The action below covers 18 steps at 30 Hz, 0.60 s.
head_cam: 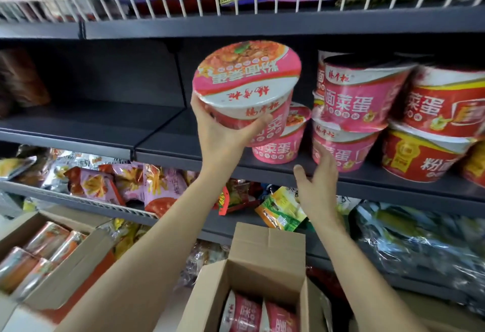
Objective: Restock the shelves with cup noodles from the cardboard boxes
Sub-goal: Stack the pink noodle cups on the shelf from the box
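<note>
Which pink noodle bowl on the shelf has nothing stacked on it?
The single pink bowl standing behind the held bowl in the left hand. The pink bowl further right carries another on top.

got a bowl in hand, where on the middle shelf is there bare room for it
The shelf is bare left of the single pink bowl, to the divider, and also past it. The left hand holds the bowl above this. Right of it, stacked bowls crowd the shelf.
</note>
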Each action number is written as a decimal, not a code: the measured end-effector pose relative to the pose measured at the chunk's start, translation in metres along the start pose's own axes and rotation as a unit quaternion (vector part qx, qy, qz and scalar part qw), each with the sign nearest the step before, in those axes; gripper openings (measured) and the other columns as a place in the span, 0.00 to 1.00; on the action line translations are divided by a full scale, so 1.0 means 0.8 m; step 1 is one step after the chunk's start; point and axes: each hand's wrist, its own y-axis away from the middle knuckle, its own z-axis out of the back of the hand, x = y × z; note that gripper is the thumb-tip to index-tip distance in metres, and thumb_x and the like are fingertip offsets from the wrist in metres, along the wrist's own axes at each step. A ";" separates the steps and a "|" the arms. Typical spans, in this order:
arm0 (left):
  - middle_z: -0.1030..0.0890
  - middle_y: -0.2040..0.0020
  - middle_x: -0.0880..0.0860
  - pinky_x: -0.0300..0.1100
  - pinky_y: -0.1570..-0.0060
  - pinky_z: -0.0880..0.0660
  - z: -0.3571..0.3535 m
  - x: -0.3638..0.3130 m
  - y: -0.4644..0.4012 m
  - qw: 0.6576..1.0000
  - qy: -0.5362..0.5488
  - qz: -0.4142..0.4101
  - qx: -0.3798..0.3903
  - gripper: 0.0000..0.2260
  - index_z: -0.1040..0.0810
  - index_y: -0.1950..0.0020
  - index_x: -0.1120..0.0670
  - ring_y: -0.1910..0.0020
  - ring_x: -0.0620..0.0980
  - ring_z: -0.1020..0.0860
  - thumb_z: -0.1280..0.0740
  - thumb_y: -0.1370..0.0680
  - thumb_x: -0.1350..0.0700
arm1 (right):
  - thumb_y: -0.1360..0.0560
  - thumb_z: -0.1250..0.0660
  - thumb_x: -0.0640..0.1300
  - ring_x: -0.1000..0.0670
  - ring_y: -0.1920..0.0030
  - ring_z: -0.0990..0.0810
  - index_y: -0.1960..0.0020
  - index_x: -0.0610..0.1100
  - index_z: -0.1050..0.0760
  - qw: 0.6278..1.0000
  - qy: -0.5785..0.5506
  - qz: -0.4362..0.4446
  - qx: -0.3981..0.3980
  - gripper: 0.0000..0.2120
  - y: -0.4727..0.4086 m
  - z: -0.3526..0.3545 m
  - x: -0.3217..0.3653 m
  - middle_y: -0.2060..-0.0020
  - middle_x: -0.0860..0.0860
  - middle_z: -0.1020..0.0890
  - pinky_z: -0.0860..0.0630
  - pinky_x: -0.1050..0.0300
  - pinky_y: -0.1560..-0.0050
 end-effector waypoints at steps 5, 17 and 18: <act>0.31 0.31 0.49 0.49 0.33 0.31 -0.072 0.009 -0.029 0.999 -0.034 -0.008 -0.030 0.54 0.45 0.25 0.51 0.31 0.45 0.32 0.20 0.43 0.40 | 0.24 0.35 0.38 0.50 0.33 0.35 0.30 0.43 0.36 0.999 0.013 0.039 0.032 0.23 0.005 0.030 0.006 0.36 0.52 0.32 0.37 0.54 0.33; 0.43 0.25 0.59 0.58 0.35 0.31 -0.057 0.105 -0.011 0.959 -0.114 0.223 0.135 0.51 0.59 0.23 0.43 0.29 0.55 0.37 0.24 0.32 0.45 | 0.21 0.42 0.36 0.52 0.40 0.28 0.25 0.46 0.44 0.980 0.072 0.073 0.170 0.27 -0.040 0.002 0.022 0.30 0.48 0.36 0.33 0.61 0.45; 0.39 0.26 0.58 0.57 0.37 0.29 -0.057 0.111 -0.009 0.960 -0.115 0.212 0.141 0.51 0.59 0.23 0.43 0.30 0.54 0.34 0.24 0.32 0.47 | 0.21 0.42 0.36 0.50 0.39 0.28 0.24 0.46 0.46 0.978 0.074 0.079 0.180 0.28 -0.040 -0.003 0.020 0.28 0.48 0.38 0.31 0.59 0.44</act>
